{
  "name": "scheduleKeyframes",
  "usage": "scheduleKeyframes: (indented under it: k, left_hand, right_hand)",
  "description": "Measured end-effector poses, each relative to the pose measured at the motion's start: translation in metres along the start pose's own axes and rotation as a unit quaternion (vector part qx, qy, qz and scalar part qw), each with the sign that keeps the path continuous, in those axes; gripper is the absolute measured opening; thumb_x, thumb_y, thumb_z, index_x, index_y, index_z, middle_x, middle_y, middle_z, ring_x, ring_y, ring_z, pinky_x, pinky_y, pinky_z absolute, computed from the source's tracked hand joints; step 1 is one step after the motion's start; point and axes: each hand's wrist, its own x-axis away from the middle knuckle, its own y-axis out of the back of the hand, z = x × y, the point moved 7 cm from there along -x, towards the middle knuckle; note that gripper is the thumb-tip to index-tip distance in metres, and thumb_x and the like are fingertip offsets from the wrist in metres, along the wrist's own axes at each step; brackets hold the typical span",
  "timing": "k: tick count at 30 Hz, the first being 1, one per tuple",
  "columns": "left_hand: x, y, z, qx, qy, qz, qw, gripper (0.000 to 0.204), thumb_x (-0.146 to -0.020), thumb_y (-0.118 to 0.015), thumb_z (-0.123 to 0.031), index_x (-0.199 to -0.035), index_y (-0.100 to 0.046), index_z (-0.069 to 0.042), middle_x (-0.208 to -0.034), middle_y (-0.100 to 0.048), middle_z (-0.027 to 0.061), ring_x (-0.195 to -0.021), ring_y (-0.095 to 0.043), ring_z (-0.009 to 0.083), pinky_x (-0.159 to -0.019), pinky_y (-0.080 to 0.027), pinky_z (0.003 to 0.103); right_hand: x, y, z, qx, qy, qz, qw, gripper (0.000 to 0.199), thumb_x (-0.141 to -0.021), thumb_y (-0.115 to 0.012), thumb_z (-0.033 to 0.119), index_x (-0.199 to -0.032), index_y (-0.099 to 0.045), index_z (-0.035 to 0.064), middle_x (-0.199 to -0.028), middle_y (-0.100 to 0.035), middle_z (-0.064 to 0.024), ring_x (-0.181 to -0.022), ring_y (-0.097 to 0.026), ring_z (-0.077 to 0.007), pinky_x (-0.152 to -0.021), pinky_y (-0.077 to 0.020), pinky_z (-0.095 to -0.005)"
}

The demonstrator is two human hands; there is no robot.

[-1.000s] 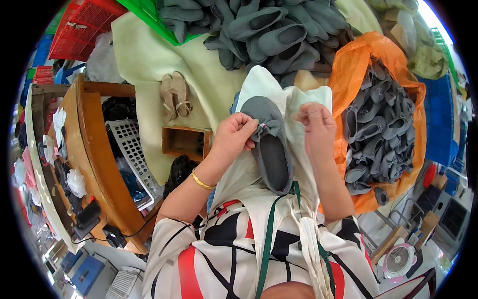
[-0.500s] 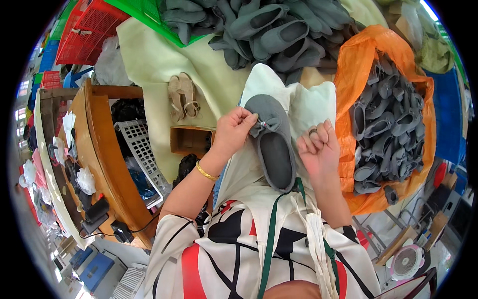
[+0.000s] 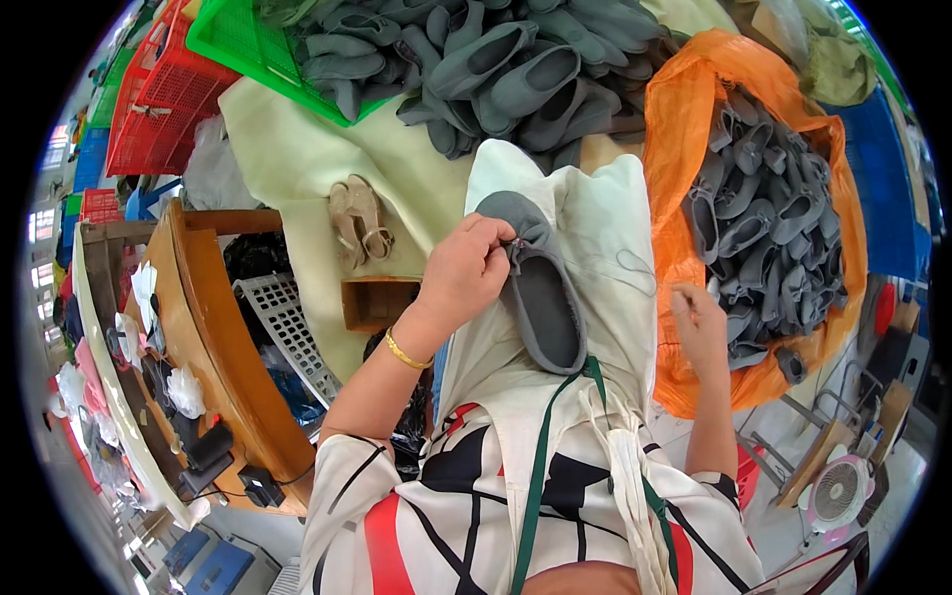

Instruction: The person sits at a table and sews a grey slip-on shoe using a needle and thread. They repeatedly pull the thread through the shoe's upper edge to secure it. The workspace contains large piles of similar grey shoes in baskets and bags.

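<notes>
A grey flat shoe (image 3: 551, 307) with a small bow on its toe lies on the white apron cloth over my lap, opening upward and toe pointing away. My left hand (image 3: 466, 266) pinches it at the bow, its fingers hiding most of the bow. Out to the right, beside the orange sack, is my right hand (image 3: 701, 325) with its fingers curled together. What they hold, if anything, is too small to make out. A thin dark thread (image 3: 637, 270) curves over the white cloth between the shoe and that hand.
Grey shoes (image 3: 496, 74) are heaped ahead, beside a green crate (image 3: 248, 59). An orange sack (image 3: 679, 178) full of similar shoes stands at my right. Tan sandals (image 3: 360, 220) and an open cardboard box (image 3: 372, 303) lie left of my lap, near a wooden desk (image 3: 223, 367).
My right hand has moved right and slightly down, away from the shoe, and the thread now shows over the cloth. My left hand has closed further over the bow. The whole view has shifted a little.
</notes>
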Motion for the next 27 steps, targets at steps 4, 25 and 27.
scheduleKeyframes:
  k: [4,25,27]
  left_hand:
    - [-0.013,-0.001,-0.025,-0.122,0.024,0.041,0.991,0.032,-0.087,-0.070,-0.033,-0.087,-0.061,-0.002,-0.077,-0.060,0.0101,-0.068,-0.060,0.0267,-0.063,-0.049,0.037]
    - [0.002,-0.020,0.034,0.172,0.197,-0.022,0.965,0.016,-0.092,-0.070,-0.014,-0.095,-0.068,0.002,-0.075,-0.061,-0.0042,-0.065,-0.050,0.0026,-0.059,-0.043,0.021]
    - [0.002,-0.020,0.036,0.167,0.193,-0.013,0.967,0.014,-0.093,-0.069,-0.013,-0.097,-0.067,0.000,-0.078,-0.063,-0.0032,-0.065,-0.054,0.0027,-0.059,-0.046,0.019]
  right_hand:
    - [-0.010,-0.001,-0.003,-0.184,-0.025,-0.053,0.981,0.025,-0.098,-0.059,0.008,-0.122,-0.058,-0.0009,-0.089,-0.066,-0.0054,-0.084,-0.062,-0.0098,-0.078,-0.0503,-0.0243]
    - [-0.037,-0.134,0.121,-0.286,0.103,0.178,0.936,0.013,-0.089,-0.059,0.008,-0.098,-0.063,0.0006,-0.070,-0.062,-0.0070,-0.061,-0.055,-0.0098,-0.058,-0.0454,-0.0281]
    - [-0.038,-0.130,0.123,-0.276,0.105,0.176,0.939,0.013,-0.088,-0.060,0.010,-0.095,-0.064,0.0005,-0.073,-0.064,-0.0134,-0.063,-0.061,-0.0220,-0.061,-0.0489,-0.0339]
